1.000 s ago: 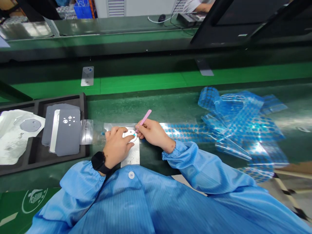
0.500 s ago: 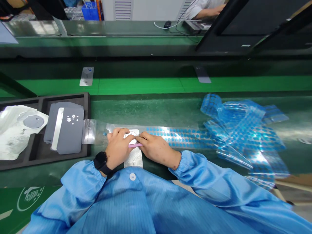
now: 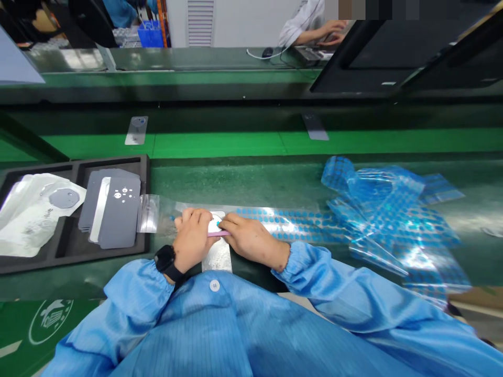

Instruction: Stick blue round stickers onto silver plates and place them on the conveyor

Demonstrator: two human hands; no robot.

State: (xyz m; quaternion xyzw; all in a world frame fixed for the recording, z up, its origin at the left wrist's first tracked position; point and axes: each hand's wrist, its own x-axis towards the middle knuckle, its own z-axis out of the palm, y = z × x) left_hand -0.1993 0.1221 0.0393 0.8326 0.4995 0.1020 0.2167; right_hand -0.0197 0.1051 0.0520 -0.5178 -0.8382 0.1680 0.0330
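Note:
A pale rectangular panel (image 3: 217, 258) with a white round part (image 3: 214, 224) near its far end lies in front of me. My left hand (image 3: 192, 234) curls over the panel's left side, fingers bent and closed against it. From the right, my right hand (image 3: 251, 238) reaches in with thumb and fingers pressed together. A small blue dot (image 3: 218, 223) shows at its fingertips on the white part. Between both hands runs a thin pink strip (image 3: 218, 234); whether it is a separate piece cannot be made out. Beneath lies a clear film strip (image 3: 291, 222) with rows of blue dots.
To the left, a black foam tray (image 3: 146, 209) holds grey phone-back panels (image 3: 121, 220) and white sheets (image 3: 27, 220). Crumpled dotted film (image 3: 393, 209) piles up at right. Two more panels (image 3: 137, 131) (image 3: 315, 127) lie further back. A co-worker's hands (image 3: 332, 34) show across the bench.
The view has tilted up slightly. A blue dot now shows at my right fingertips, and my left fingers have shifted a little over the white part. The co-worker's hands are more visible.

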